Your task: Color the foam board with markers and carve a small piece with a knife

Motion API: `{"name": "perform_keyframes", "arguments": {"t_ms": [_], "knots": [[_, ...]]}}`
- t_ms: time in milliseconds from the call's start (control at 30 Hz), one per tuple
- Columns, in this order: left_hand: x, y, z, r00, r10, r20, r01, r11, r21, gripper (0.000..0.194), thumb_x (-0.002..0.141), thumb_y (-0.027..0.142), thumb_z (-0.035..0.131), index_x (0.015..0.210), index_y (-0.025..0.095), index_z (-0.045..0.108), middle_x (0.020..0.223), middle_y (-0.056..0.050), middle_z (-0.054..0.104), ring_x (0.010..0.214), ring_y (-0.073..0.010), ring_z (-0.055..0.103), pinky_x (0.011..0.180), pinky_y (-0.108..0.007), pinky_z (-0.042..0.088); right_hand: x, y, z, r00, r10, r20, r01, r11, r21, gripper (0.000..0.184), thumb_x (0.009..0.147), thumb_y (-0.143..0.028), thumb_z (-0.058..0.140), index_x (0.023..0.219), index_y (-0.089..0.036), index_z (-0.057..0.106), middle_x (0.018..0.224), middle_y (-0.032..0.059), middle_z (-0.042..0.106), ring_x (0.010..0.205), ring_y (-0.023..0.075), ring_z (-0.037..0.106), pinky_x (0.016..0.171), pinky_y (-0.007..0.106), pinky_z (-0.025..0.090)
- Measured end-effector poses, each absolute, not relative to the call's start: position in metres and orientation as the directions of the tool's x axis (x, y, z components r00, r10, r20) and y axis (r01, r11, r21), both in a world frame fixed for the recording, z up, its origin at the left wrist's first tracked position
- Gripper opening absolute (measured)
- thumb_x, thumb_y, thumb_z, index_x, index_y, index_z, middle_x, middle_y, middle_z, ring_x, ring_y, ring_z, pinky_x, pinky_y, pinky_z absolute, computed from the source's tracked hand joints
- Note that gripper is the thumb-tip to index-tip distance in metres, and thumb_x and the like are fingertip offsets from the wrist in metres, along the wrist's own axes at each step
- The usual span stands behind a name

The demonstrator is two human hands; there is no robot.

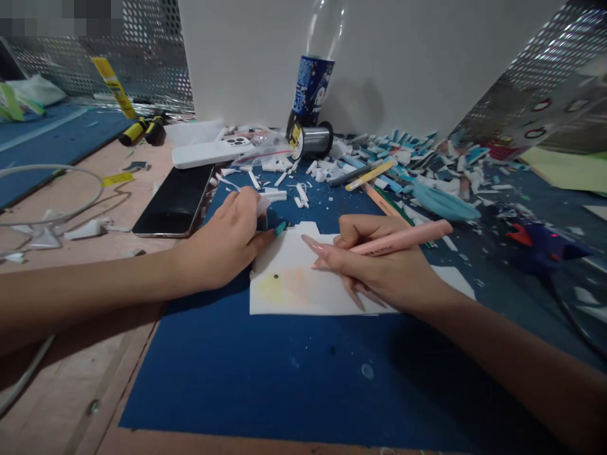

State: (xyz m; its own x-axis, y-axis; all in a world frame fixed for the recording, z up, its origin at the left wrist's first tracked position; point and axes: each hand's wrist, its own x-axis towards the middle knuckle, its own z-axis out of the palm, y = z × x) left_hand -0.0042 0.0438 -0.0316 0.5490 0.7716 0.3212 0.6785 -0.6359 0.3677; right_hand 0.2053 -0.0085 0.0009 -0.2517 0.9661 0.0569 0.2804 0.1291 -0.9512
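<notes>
My right hand (pixel 379 262) is wrapped round a peach-coloured marker (pixel 403 239). Its tip points down and left at a white sheet (pixel 327 294) on the blue mat (pixel 265 373). Pale yellow and peach patches and a small dark dot show on the sheet's left part. At the sheet's upper left edge, my left hand (pixel 232 237) has its fingers curled together. A small whitish and dark piece shows by its fingertips; I cannot make out what it is. The thumb with a teal nail reaches the sheet's edge.
A black phone (pixel 175 201) lies left, near a white phone (pixel 213 153). Behind stand a Pepsi bottle (pixel 313 82) and a wire spool (pixel 317 140). Foam scraps (pixel 427 158) are heaped at the back right. A blue glue gun (pixel 545 246) with its cable lies right.
</notes>
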Motion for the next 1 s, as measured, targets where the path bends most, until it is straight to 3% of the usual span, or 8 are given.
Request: {"name": "perform_keyframes", "arguments": {"t_ms": [367, 1000], "knots": [[-0.0036, 0.0434, -0.0294, 0.561, 0.774, 0.294, 0.692, -0.633, 0.347, 0.017, 0.085, 0.022, 0.048, 0.084, 0.020, 0.032, 0.091, -0.007, 0.046, 0.087, -0.0244, 0.051, 0.075, -0.044, 0.047, 0.2081, -0.0065, 0.0007, -0.322, 0.943, 0.088, 0.309, 0.192, -0.932, 0.044, 0.076, -0.025, 0.068, 0.049, -0.020, 0.034, 0.039, -0.0071, 0.043, 0.032, 0.0064, 0.047, 0.036, 0.021, 0.037], [-0.0050, 0.0435, -0.0298, 0.574, 0.767, 0.287, 0.690, -0.641, 0.336, 0.018, 0.086, 0.023, 0.045, 0.081, 0.021, 0.027, 0.092, -0.007, 0.045, 0.088, -0.0235, 0.050, 0.079, -0.042, 0.046, 0.2080, -0.0055, 0.0014, -0.351, 0.930, 0.115, 0.377, 0.252, -0.891, 0.043, 0.078, -0.025, 0.065, 0.049, -0.020, 0.033, 0.041, -0.0061, 0.040, 0.035, 0.0059, 0.044, 0.036, 0.021, 0.031]]}}
